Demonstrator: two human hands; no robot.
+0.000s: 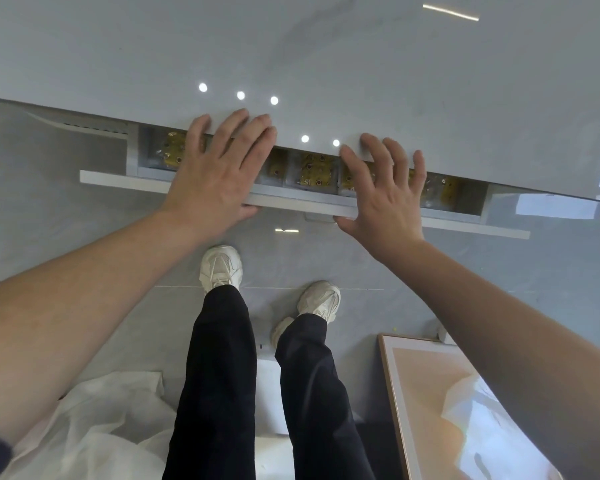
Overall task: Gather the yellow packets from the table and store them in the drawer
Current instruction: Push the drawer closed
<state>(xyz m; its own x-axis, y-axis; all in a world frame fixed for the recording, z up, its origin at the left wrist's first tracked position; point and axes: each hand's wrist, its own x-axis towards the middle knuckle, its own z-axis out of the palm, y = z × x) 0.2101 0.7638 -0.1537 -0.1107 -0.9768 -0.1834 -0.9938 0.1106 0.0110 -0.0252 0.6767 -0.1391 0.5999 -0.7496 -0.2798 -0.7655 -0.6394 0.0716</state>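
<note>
Table (pixel 326 57): a glossy pale grey top that fills the upper part of the view, with round ceiling lights mirrored on it near its front edge.
Drawer (pixel 118 178): white, set just under the table edge and open only a narrow gap, with its front panel running left to right.
Packets (pixel 314 169): yellow and lying in a row inside the drawer along the gap; each is in clear wrap with small dark red dots. Several are partly hidden by the hands.
Writing: any lettering on the packets is too small to read.
Left hand (pixel 215 168): laid flat over the drawer front left of centre, fingers straight and spread, their tips reaching the table edge. The thumb is tucked at the front's lower side, and the hand grips nothing.
Right hand (pixel 385 192): placed the same way right of centre — flat, fingers spread across the gap onto the table edge, thumb low against the front, nothing held.
Floor (pixel 49 220): grey tiles.
Legs: dark trousers (pixel 222 375) and white shoes (pixel 220 268), one foot ahead of the other.
Sheet (pixel 94 427): thin white material crumpled at lower left.
Frame (pixel 430 393): a wood-edged picture lying at lower right — its glass is full of reflections.
</note>
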